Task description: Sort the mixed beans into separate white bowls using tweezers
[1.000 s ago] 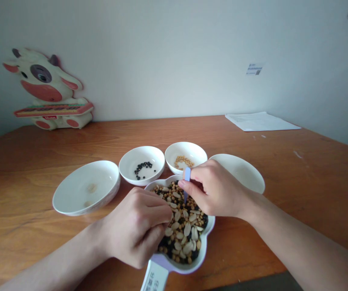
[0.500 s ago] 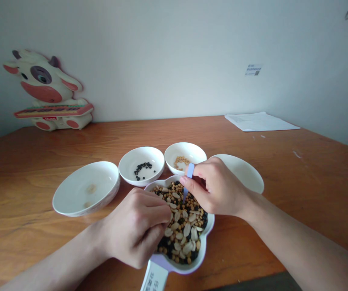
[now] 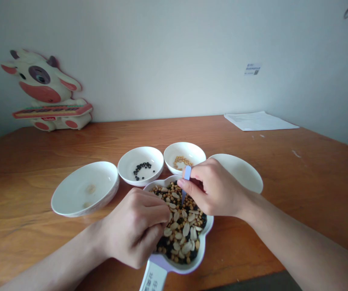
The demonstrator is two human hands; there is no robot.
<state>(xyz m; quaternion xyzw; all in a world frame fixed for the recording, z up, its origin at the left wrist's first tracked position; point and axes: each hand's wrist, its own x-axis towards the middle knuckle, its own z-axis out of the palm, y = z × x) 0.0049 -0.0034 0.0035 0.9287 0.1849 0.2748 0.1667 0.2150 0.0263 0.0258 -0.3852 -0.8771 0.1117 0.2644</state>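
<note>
My right hand (image 3: 218,188) pinches small lavender tweezers (image 3: 187,173) between thumb and fingers, their narrow tip pointing down into a mix of pale peanut halves, yellow soybeans and black beans. This mix fills a flower-shaped white and lavender pan (image 3: 202,244), whose labelled handle (image 3: 154,277) points toward me. Over the pan's left side is my left hand (image 3: 137,228), its fingers curled closed; whatever they hold, if anything, is hidden. Behind the pan, one white bowl (image 3: 124,161) contains several black beans (image 3: 139,170), and another white bowl (image 3: 196,151) contains several soybeans (image 3: 180,161).
A wide white bowl (image 3: 70,194) with two brownish spots stands at the left on the wooden table (image 3: 301,190). Another white dish (image 3: 237,169) is partly behind my right hand. Farther back are a cow-shaped toy keyboard (image 3: 51,93) and white papers (image 3: 261,121) by the wall.
The view has shifted very slightly. The tweezers and my right hand stay almost in the same spot over the pan, and my left hand keeps its place.
</note>
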